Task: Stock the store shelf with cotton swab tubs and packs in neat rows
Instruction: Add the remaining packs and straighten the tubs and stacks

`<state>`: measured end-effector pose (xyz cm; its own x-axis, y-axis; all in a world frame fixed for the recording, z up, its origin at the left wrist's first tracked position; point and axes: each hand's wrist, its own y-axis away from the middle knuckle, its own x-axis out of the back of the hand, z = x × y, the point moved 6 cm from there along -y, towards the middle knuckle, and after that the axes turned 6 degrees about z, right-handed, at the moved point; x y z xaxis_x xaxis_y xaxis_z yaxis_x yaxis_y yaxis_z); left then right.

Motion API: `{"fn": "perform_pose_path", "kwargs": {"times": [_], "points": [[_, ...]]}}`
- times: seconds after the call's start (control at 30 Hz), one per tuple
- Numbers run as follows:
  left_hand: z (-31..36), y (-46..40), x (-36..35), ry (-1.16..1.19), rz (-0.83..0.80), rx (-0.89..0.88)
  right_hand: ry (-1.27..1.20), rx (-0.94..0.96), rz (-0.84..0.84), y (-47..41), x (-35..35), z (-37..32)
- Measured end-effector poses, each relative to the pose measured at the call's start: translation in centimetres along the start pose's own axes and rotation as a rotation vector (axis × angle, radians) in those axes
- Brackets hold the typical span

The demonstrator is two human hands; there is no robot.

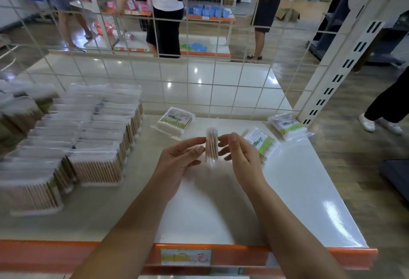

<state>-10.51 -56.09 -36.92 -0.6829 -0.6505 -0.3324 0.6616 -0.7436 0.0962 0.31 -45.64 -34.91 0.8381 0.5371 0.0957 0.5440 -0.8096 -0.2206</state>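
Above the white shelf (287, 190) I hold one clear pack of cotton swabs (211, 145) edge-on and upright between both hands. My left hand (179, 159) touches its left side with thumb and fingertips; my right hand (239, 152) pinches its right side. Three more packs with green labels lie flat on the shelf: one (173, 121) behind the hands, one (262, 143) just right of my right hand, one (287, 126) at the back right. Several clear tubs of swabs (97, 165) stand in rows on the shelf's left half.
A white wire grid (199, 88) closes the shelf's back, and a slotted upright post (345, 68) stands at the right. An orange price rail (186, 256) runs along the front edge. Several people stand in the aisle beyond the grid and at the right.
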Motion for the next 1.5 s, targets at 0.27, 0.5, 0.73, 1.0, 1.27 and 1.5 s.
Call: {"fn": "perform_pose_path", "kwargs": {"times": [0.27, 0.5, 0.73, 1.0, 1.27, 1.5], "points": [[0.6, 0.9, -1.2, 0.015, -0.07, -0.087, 0.009, -0.068, -0.027, 0.4, 0.1, -0.5], [2.1, 1.1, -0.8, -0.122, 0.012, -0.111, -0.03, -0.162, -0.046, -0.2, -0.1, -0.5], [7.8, 3.1, 1.3, -0.788, -0.019, -0.545, -0.108, -0.154, -0.03, 0.4, -0.4, -2.1], [14.0, 5.3, 6.3, -1.154, 0.028, -0.88, -0.233, -0.042, -0.079, 2.8, -4.6, -5.4], [17.3, 6.7, 13.9, -1.306, 0.101, -0.829, -0.256, -0.018, -0.158, 5.1, -11.0, -6.8], [17.4, 7.6, 18.9, -1.378, 0.188, -0.846, 0.031, 0.091, -0.105, 7.3, -16.1, -6.5]]}}
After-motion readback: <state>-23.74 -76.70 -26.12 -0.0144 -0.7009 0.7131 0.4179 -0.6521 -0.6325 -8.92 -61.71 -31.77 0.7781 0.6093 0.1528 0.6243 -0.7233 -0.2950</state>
